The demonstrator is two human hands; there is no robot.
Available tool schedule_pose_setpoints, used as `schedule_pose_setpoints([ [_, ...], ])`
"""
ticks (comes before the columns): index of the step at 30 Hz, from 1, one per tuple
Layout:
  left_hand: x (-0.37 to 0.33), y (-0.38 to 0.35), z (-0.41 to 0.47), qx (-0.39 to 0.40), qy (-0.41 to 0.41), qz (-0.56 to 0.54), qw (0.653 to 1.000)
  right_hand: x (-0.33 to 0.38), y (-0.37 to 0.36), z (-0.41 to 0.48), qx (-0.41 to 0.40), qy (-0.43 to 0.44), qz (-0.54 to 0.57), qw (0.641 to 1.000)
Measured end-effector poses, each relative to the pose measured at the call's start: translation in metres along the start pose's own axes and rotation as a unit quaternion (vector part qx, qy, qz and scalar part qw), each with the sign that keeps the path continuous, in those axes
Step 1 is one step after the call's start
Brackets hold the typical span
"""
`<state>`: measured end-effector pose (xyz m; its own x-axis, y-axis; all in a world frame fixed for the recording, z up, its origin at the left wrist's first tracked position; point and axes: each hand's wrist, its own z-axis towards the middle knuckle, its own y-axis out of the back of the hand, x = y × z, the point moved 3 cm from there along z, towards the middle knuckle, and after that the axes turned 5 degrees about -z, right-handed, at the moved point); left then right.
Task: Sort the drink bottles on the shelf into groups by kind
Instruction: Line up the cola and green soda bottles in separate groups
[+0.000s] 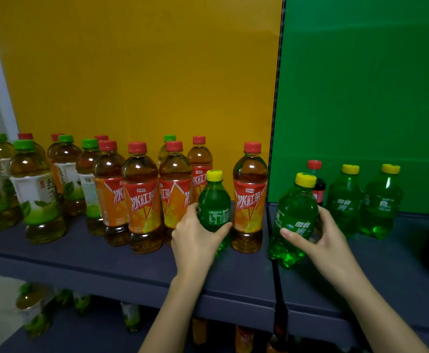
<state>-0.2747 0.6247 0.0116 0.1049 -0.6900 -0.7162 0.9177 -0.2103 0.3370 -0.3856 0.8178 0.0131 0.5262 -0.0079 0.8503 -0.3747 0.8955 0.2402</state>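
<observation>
Yellow and green backboards split the shelf (106, 253). Each hand wraps a green soda bottle: left hand (195, 240) among red teas (142, 197) (misplaced), right hand (320, 238) near two sodas (363, 200). Sorting looks half done.

Two bare forearms enter from the bottom edge. No sleeves, cuffs, watch or bracelet visible on either arm up to the frame edge. Left hand (195, 233): no rings or gloves seen on the parts in view. Right hand (317, 238): likewise ungloved, no rings seen; thumbnail short, unpainted. Rest of the person is out of view.
</observation>
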Motion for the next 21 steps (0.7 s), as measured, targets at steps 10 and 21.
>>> schedule_pose_setpoints([
  [10, -0.002, 0.021, -0.023, 0.097, -0.004, -0.172, 0.98, 0.019, 0.006, -0.034, -0.056, -0.004, -0.046, 0.997],
  [21, -0.078, -0.013, -0.065, 0.222, -0.057, -0.322, 0.919, 0.04, 0.079, -0.103, -0.166, -0.016, -0.118, 0.979],
])
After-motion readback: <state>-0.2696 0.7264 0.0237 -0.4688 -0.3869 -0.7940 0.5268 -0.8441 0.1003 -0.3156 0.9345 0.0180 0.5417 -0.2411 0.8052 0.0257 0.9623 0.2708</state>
